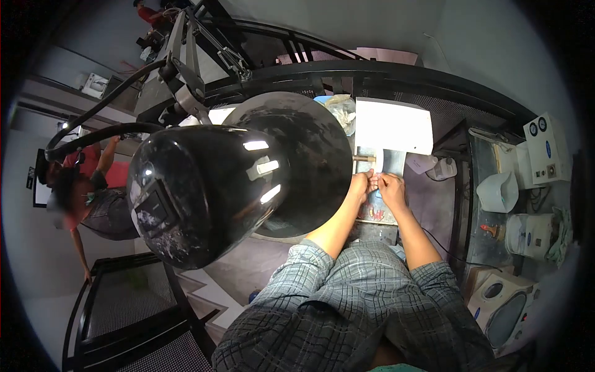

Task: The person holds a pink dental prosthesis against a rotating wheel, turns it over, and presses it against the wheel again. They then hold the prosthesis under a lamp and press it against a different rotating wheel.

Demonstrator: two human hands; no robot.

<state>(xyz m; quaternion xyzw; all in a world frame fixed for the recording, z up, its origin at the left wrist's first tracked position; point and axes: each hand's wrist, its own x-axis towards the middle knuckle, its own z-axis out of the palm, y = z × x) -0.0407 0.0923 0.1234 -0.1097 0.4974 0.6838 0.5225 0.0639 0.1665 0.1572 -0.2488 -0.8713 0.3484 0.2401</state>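
My left hand [361,185] and my right hand [390,188] are close together over a small work surface [364,217] in front of my lap. Both have their fingers drawn in, the fingertips nearly meeting. Whatever lies between them is too small to make out. Just beyond my left hand, a brownish rod-like piece [364,159] points sideways from under the lamp's rim. A bright white panel or box top [394,126] stands behind the hands. Small red items [375,215] lie on the surface below them.
A large black lamp [248,167] hides much of the area left of my hands. Behind it sits a bag-like bundle [341,108]. White machines [545,149] and a white container [498,191] stand at right. Another person [102,208] is at far left, near a black chair [127,304].
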